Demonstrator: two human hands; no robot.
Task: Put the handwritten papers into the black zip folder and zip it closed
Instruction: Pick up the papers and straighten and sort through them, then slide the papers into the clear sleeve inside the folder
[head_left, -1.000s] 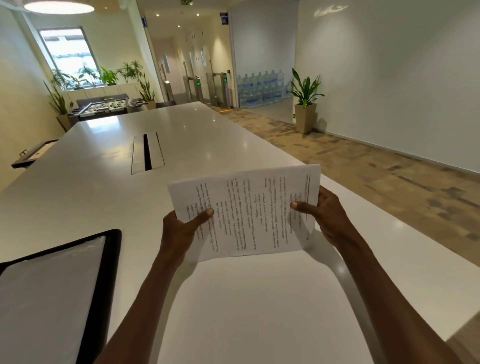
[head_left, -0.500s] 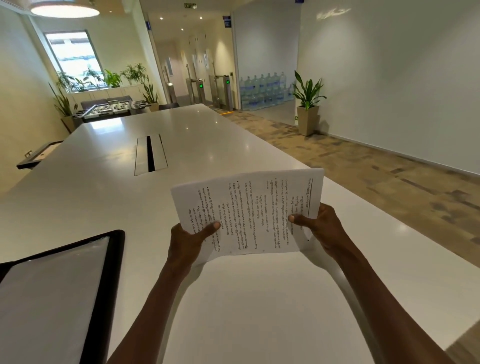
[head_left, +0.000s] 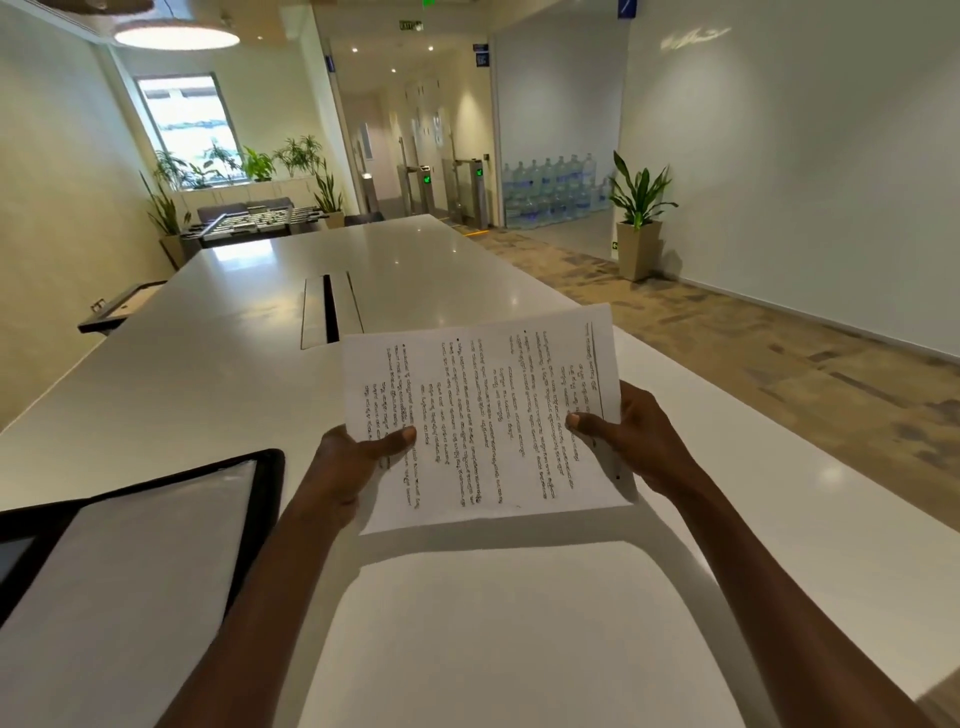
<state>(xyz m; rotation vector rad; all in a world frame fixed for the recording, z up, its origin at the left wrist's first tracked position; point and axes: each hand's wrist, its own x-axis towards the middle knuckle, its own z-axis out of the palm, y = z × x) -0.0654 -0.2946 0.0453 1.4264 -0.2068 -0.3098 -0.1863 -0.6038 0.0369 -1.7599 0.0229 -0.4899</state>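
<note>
You've got the papers (head_left: 483, 415) pinched at both side edges, left hand (head_left: 345, 467) & right hand (head_left: 641, 441), held above the table (head_left: 208, 374). The zip folder (head_left: 156, 545) lies open to your left, well apart. Loose sheets could fan or snag its edge w/ a crooked feed.

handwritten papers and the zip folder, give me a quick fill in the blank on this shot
1. The handwritten papers are held by ____ hands.
2. The black zip folder lies to the ____ of the papers.
3. The folder rests on the white ____.
4. The potted plant stands on the ____.

Missing words: both; left; table; floor
</note>
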